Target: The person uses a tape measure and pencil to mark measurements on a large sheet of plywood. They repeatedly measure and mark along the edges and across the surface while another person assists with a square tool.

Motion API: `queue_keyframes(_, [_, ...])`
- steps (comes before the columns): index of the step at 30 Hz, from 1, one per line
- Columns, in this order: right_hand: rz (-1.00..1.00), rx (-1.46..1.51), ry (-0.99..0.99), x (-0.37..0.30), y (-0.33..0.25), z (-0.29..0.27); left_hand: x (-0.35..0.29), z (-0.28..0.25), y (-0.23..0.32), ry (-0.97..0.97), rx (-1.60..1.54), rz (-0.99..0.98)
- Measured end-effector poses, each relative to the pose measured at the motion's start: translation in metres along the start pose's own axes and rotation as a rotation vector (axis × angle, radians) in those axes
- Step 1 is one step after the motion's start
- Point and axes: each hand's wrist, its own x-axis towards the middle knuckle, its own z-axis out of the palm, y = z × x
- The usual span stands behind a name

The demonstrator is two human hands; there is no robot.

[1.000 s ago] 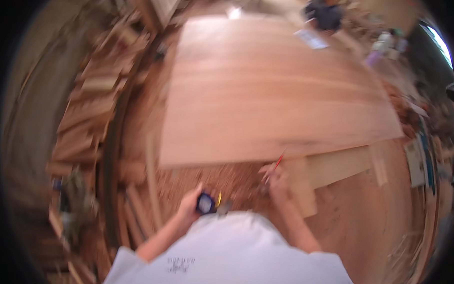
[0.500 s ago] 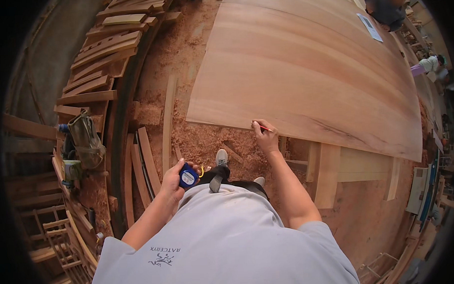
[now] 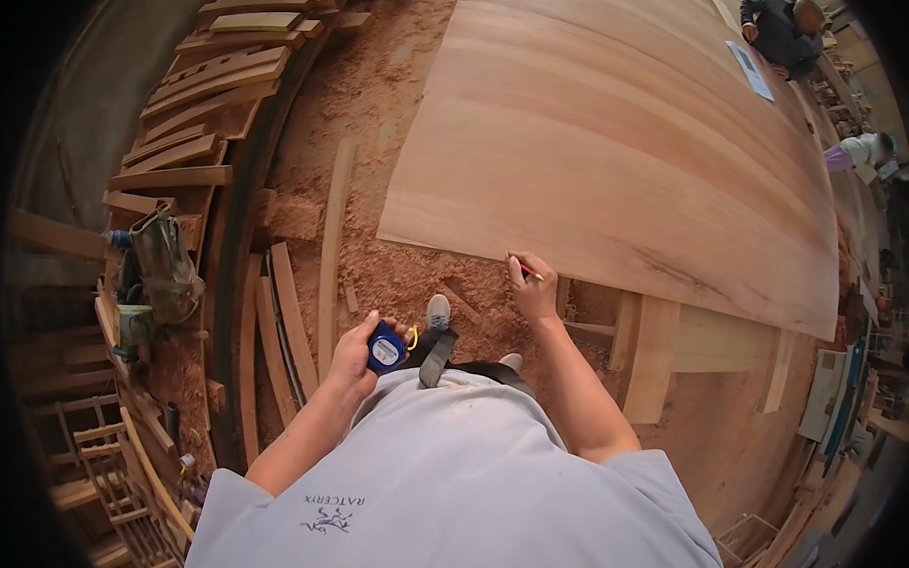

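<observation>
A blue tape measure (image 3: 385, 351) with a yellow strap sits in my left hand (image 3: 355, 356), in front of my waist; the fingers are wrapped round it. My right hand (image 3: 534, 286) pinches a red pencil (image 3: 529, 271) at the near edge of a large wooden panel (image 3: 610, 148). The fingertips are at that edge, left of its middle. Whether the pencil's tip touches the wood is hidden by the hand. The panel has brown grain with a dark streak near its right front.
Wooden boards (image 3: 217, 82) are stacked along the left, near a canvas bag (image 3: 163, 264). Loose planks (image 3: 335, 248) lie over sawdust. Under the panel stand timber supports (image 3: 649, 362). A person (image 3: 781, 32) leans at its far right corner, beside a paper sheet (image 3: 749, 70).
My view has shifted slightly. The right hand has stayed at the panel's edge with the pencil, its fingers turned a little. My left hand still holds the tape measure. The person at the far corner has moved.
</observation>
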Motion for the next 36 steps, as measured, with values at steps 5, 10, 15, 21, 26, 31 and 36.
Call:
queue_keyframes(5, [0.108,0.089,0.018,0.014,-0.003,0.000,0.001,0.005,0.002,0.024,0.004,-0.022])
queue_keyframes(10, [0.064,0.040,-0.025,0.002,-0.002,0.000,0.003,0.006,0.004,0.029,-0.006,-0.016])
queue_keyframes(15, [0.063,0.116,-0.052,0.025,-0.004,0.013,0.010,0.006,0.001,0.023,0.001,-0.032])
queue_keyframes(21, [0.007,0.115,-0.123,0.011,-0.013,0.015,0.008,0.009,0.006,-0.008,-0.041,-0.012])
queue_keyframes(26, [0.022,0.109,-0.160,0.031,-0.014,0.013,0.011,0.002,0.005,0.028,-0.052,-0.030])
queue_keyframes(31, [0.065,0.103,-0.174,0.022,-0.016,0.011,0.011,-0.003,0.003,0.028,-0.084,-0.012])
queue_keyframes(36, [0.027,0.090,-0.169,0.021,-0.015,0.014,0.013,-0.004,0.001,0.036,-0.079,-0.010])
